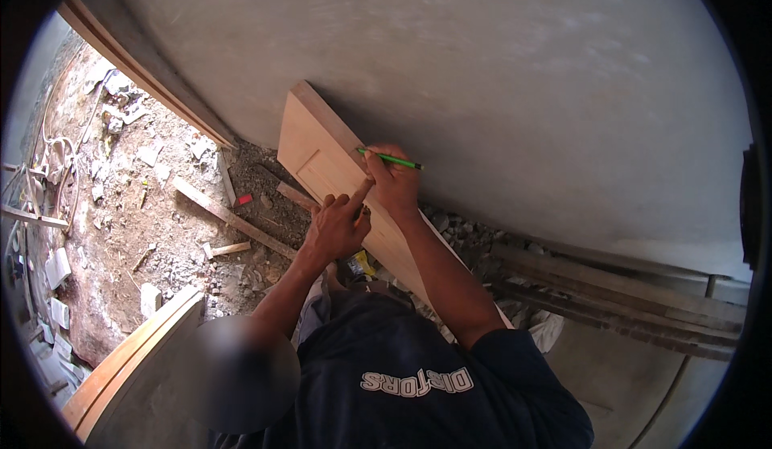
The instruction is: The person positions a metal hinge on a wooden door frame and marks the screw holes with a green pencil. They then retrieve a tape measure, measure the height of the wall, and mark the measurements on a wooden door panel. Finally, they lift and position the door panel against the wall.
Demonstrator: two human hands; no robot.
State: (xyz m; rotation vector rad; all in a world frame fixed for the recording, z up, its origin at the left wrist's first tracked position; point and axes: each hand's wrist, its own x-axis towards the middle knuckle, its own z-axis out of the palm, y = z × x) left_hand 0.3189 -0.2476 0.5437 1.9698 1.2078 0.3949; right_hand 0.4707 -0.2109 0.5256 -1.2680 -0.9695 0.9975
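A pale wooden panel door (322, 147) leans on its edge near the grey wall, tilted, with a recessed rectangle in its face. At its upper narrow edge, my right hand (394, 185) is closed around a green pen (398, 160), whose tip meets the wood. Just to the left and nearer, my left hand (338, 225) lies against the door's face. Its index finger stretches toward my right hand, and the other fingers are partly bent with nothing visible in them. My right forearm covers part of the door's lower length.
Rubble and loose soil (161, 200) cover the ground at left, with a long wooden strip (233, 217) and a small red piece (243, 200). The plastered wall (515, 87) rises beyond the door. Stacked planks (619, 292) lie at right; a wooden frame edge (133, 352) stands at lower left.
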